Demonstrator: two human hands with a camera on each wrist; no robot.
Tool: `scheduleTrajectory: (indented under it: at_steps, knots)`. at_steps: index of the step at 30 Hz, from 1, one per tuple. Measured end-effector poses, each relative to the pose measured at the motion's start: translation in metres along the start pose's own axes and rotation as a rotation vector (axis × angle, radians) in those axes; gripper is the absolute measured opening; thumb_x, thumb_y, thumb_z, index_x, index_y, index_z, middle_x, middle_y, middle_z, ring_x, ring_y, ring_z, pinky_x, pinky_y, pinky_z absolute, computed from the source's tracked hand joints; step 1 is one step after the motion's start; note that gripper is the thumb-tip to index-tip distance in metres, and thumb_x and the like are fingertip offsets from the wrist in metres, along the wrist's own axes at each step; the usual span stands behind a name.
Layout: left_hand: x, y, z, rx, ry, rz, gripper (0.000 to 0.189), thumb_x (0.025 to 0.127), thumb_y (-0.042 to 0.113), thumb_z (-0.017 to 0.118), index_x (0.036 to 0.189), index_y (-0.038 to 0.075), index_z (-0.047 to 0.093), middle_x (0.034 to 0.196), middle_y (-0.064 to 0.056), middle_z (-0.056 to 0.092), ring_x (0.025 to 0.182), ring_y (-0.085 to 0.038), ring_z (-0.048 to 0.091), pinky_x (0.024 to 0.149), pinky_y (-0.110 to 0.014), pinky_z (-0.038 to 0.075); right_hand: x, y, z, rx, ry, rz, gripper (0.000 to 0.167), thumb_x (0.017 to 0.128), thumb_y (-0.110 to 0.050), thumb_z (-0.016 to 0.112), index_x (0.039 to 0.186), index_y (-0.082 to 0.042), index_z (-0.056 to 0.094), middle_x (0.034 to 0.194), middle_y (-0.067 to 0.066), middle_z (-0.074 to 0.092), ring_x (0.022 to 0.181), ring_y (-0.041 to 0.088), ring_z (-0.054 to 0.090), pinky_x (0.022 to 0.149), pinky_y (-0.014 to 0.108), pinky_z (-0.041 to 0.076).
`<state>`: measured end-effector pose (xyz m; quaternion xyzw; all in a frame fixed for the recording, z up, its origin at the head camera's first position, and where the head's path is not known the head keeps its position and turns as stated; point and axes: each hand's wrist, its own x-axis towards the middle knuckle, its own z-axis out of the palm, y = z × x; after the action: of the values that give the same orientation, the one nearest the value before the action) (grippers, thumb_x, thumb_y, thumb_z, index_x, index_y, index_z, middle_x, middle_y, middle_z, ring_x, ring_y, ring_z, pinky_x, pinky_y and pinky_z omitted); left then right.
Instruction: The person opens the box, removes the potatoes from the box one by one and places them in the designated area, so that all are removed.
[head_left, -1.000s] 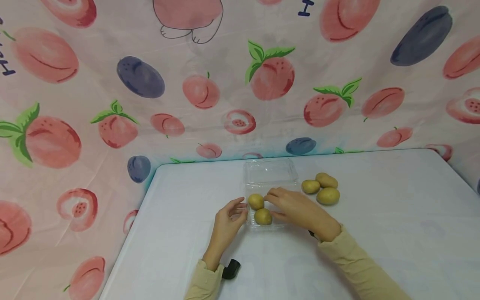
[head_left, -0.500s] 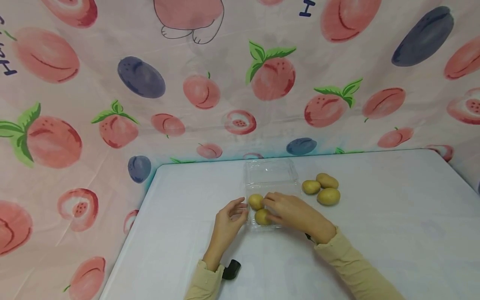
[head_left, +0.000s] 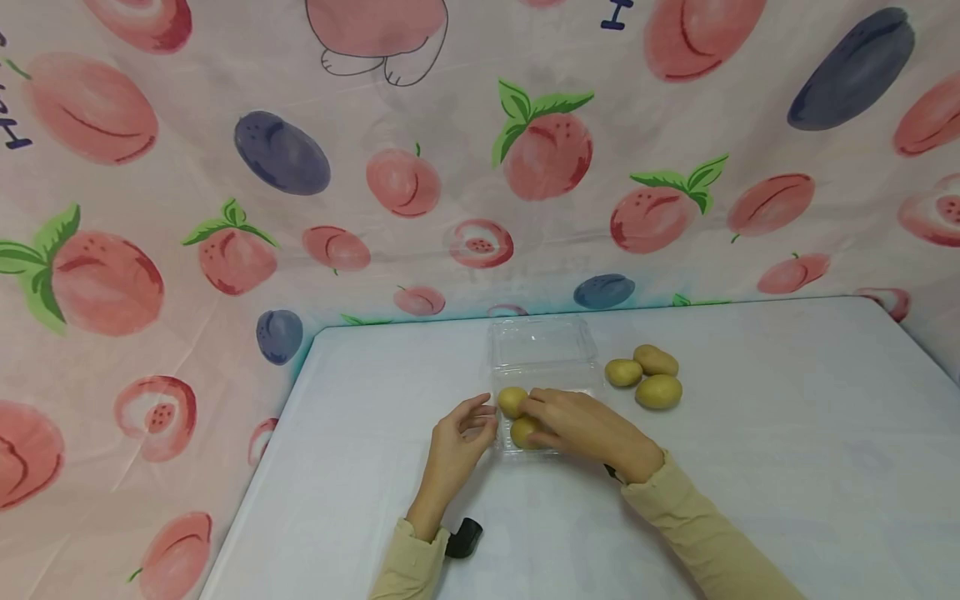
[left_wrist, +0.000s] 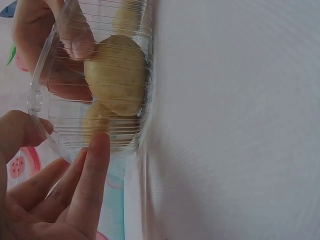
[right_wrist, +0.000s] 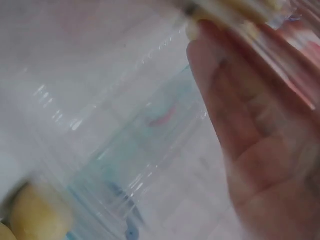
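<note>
Two yellow potatoes, an upper one (head_left: 511,401) and a nearer one (left_wrist: 119,75), lie at the left side of an open clear plastic container (head_left: 513,453). My right hand (head_left: 588,425) reaches into it from the right. Its thumb lies against the nearer potato, with the other fingers curled over beside the upper one. That palm hides the container's right part. My left hand (head_left: 459,437) pinches the container's left wall (left_wrist: 42,80), fingers (left_wrist: 95,165) outside and thumb at the rim. Another potato (left_wrist: 127,20) shows through the plastic; whether it lies inside, I cannot tell.
The container's raised lid (head_left: 542,340) stands at the back. Three loose potatoes (head_left: 658,392) sit on the white table (head_left: 787,433) to its right. Behind the table hangs a fruit-print cloth (head_left: 427,250).
My right hand has moved left, from beside the two potatoes to partly over them. The left hand and the container hold their place.
</note>
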<state>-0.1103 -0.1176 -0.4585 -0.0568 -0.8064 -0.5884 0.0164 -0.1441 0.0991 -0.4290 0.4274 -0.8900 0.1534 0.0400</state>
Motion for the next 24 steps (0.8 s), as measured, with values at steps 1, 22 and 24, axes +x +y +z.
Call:
scheduleTrajectory:
  at_steps: [1, 22, 24]
  knots:
    - [0.0001, 0.0, 0.0, 0.001, 0.0, 0.0, 0.039, 0.093, 0.009, 0.067, 0.131, 0.001, 0.061, 0.114, -0.016, 0.07, 0.102, -0.026, 0.069, 0.084, -0.024, 0.057, 0.0003, -0.0001, 0.0, 0.009, -0.006, 0.003, 0.031, 0.09, -0.031, 0.073, 0.109, -0.008, 0.067, 0.088, -0.005, 0.057, 0.072, 0.004, 0.049, 0.063, 0.022, 0.048]
    - [0.0007, -0.0013, -0.0006, -0.013, -0.003, -0.02, 0.041, 0.092, 0.009, 0.068, 0.132, 0.002, 0.061, 0.115, -0.017, 0.07, 0.104, -0.026, 0.068, 0.084, -0.022, 0.056, 0.0013, -0.0001, -0.0008, 0.203, -0.094, 0.052, 0.028, 0.091, -0.026, 0.072, 0.11, -0.007, 0.067, 0.089, -0.006, 0.058, 0.075, 0.004, 0.052, 0.068, 0.022, 0.048]
    - [0.0007, -0.0012, -0.0004, -0.012, -0.004, -0.018, 0.04, 0.092, 0.009, 0.068, 0.132, 0.002, 0.061, 0.115, -0.016, 0.07, 0.104, -0.026, 0.068, 0.084, -0.022, 0.056, 0.0013, 0.0004, -0.0009, 0.208, -0.098, 0.049, 0.029, 0.091, -0.026, 0.072, 0.111, -0.006, 0.067, 0.09, -0.005, 0.059, 0.076, 0.005, 0.053, 0.07, 0.022, 0.049]
